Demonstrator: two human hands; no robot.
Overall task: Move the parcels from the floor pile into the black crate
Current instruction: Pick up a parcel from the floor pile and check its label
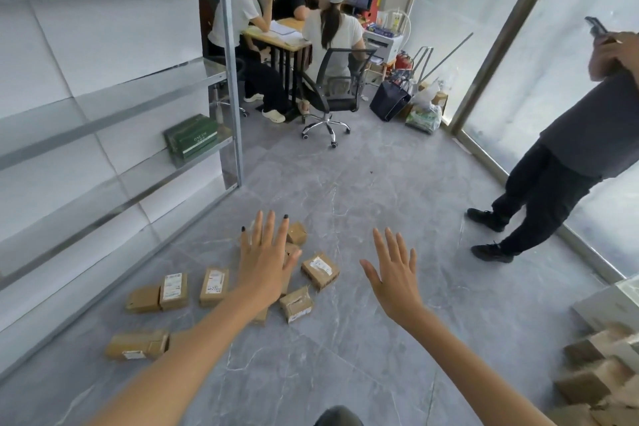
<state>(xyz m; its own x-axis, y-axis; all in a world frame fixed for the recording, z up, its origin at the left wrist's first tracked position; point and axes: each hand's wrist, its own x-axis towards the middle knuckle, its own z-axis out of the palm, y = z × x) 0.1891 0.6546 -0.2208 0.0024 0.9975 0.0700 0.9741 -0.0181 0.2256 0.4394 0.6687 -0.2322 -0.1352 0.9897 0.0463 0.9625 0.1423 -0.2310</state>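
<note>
- The left hand [264, 264] hovers with straight, spread fingers above the parcels [214, 285] scattered on the grey floor [345, 356], beside the metal shelving [138, 135].
- The right hand [394, 282] is spread flat too, empty.

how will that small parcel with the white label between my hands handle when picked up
The labelled parcel looks like a small taped cardboard box, so probably stiff and fairly light. Its glossy tape may be slightly slippery. It lies flat on the floor, so a push should slide it, not roll it.
</note>
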